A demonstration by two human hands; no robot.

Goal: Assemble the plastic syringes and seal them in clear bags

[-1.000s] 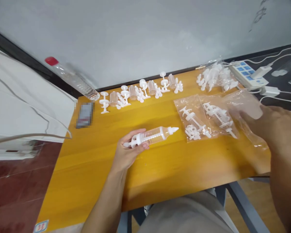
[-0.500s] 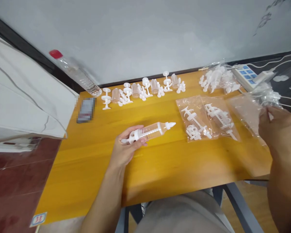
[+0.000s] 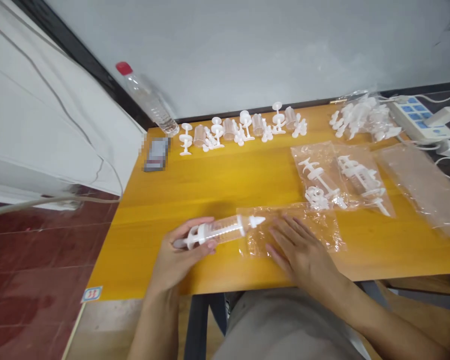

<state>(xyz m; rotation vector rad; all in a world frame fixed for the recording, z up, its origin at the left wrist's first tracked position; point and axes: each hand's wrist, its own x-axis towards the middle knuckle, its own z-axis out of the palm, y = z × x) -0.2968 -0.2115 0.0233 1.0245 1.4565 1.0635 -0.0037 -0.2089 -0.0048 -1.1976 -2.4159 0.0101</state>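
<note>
Clear syringe (image 3: 225, 230), white plunger, collars & ptd tip, held over table (image 3: 217, 177), tip twd flat clear bag (image 3: 324, 232). L hand (image 3: 177, 257) clamped rnd plunger end; R hand (image 3: 305, 252) unclenched, fingers extended, palm down on bag. Hands apart.

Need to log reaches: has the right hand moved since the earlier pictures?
Yes: judged against the power strip, the right hand has moved left and toward the near edge of the table.

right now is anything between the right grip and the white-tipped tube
Nothing visible stands between the right grip and the white-tipped tube in the left grip; a clear bag lies flat on the table under that gap.
</note>
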